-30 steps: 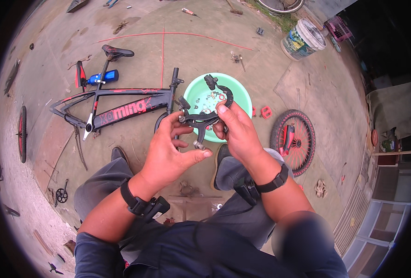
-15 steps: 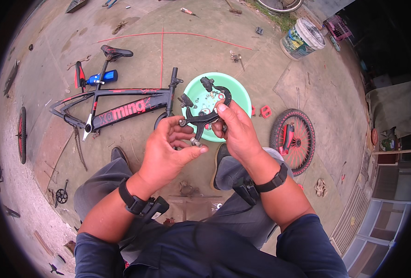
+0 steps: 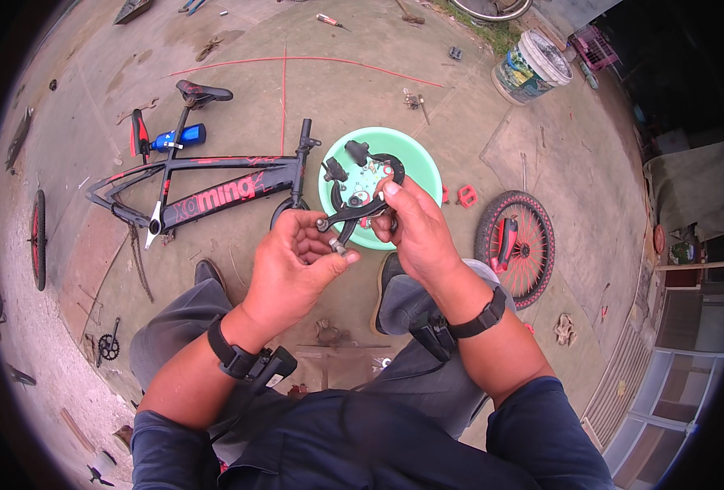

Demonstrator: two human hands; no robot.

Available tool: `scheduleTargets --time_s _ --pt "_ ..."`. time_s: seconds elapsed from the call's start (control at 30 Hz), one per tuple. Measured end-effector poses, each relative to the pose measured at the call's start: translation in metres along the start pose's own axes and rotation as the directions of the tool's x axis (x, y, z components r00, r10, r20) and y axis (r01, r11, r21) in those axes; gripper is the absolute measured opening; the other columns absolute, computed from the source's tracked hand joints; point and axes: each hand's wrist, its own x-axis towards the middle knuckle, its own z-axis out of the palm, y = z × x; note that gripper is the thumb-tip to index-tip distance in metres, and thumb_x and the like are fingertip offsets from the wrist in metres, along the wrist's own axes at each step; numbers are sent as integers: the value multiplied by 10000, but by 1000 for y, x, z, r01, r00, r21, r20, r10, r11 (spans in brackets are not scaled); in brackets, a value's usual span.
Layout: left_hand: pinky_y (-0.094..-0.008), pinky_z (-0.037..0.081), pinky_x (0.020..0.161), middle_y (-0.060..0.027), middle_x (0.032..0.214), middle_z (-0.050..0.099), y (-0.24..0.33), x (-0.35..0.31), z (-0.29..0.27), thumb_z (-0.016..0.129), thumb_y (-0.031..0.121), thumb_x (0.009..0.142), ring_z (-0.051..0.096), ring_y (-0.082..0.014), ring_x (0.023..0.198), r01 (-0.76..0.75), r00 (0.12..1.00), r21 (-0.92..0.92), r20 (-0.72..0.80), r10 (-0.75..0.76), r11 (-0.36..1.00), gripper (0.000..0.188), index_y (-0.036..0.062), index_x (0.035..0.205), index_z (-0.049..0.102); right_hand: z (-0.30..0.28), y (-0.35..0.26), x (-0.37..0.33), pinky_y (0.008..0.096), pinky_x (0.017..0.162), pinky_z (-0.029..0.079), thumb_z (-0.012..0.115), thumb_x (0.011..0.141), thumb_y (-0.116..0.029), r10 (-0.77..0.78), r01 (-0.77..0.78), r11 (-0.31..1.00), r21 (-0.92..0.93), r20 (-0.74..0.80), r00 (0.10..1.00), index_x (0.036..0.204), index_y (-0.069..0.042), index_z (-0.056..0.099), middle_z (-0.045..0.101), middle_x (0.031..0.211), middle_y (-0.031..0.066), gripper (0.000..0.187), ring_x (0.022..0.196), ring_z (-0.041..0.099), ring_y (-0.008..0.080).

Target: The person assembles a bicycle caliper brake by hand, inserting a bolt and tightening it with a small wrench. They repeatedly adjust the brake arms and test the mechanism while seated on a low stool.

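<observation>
A black bicycle caliper brake (image 3: pixel 357 212) is held up between my two hands, its curved arms spread and two dark brake pads at the far ends. My right hand (image 3: pixel 417 227) pinches the curved arm on the right between thumb and fingers. My left hand (image 3: pixel 293 260) has its thumb and fingers closed at the brake's near end, by a silver bolt. Under and behind the brake stands a light green basin (image 3: pixel 424 167) with small metal parts in it, partly covered by the brake and my hand.
On the left lies a black bicycle frame (image 3: pixel 223 196) with a saddle (image 3: pixel 204 92) and a blue bottle (image 3: pixel 181 135). To the right are a red pedal (image 3: pixel 467 195) and a spoked wheel (image 3: pixel 533 278). A patterned bucket (image 3: pixel 525 73) stands far right; a red cable (image 3: pixel 337 61) lies beyond the basin.
The caliper brake has turned and tilted a little in my hands, so its arms and pads sit at a different angle. Both hands keep hold and have barely moved.
</observation>
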Motion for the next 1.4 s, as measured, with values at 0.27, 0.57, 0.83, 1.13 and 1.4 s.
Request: scheduleTargets --time_s 0.27,0.57,0.83,1.13,1.4 --pt "-240 550 761 -81 1006 640 -3 1 -1 823 32 834 629 -90 869 3 1000 16 4 -3 1000 477 -27 1174 493 0 2 1 248 597 370 553 1023 -322 -11 11 1000 -4 -5 1000 1100 -77 578 517 894 -6 258 686 443 83" --pt "-249 530 777 -112 1084 599 8 2 0 896 37 701 610 -117 888 53 999 26 5 -53 998 755 -22 1307 449 1 3 1 242 575 357 559 1021 -333 16 -16 1000 -8 -5 1000 1076 -85 576 545 863 -6 255 661 433 77" --pt "-233 538 736 -83 1000 623 4 1 -3 888 88 768 613 -88 855 63 998 50 15 -64 997 634 -35 1226 467 0 1 0 248 577 359 549 1020 -330 33 -34 999 -7 -26 999 1048 -80 568 527 840 -2 252 658 434 85" --pt "-226 539 706 -62 937 639 -5 2 -3 843 81 831 610 -65 793 -32 999 62 9 32 998 461 -25 1148 525 -1 -2 -1 250 579 356 534 1021 -327 26 -26 1000 -2 9 1000 1033 -69 568 490 819 -2 260 662 439 97" --pt "-223 534 688 -56 914 642 -7 2 -4 833 70 839 606 -59 775 -35 999 71 7 35 997 438 -27 1148 538 0 -3 -1 254 583 350 536 1018 -336 31 -31 1000 1 12 999 1024 -65 570 486 822 -1 273 661 439 101"
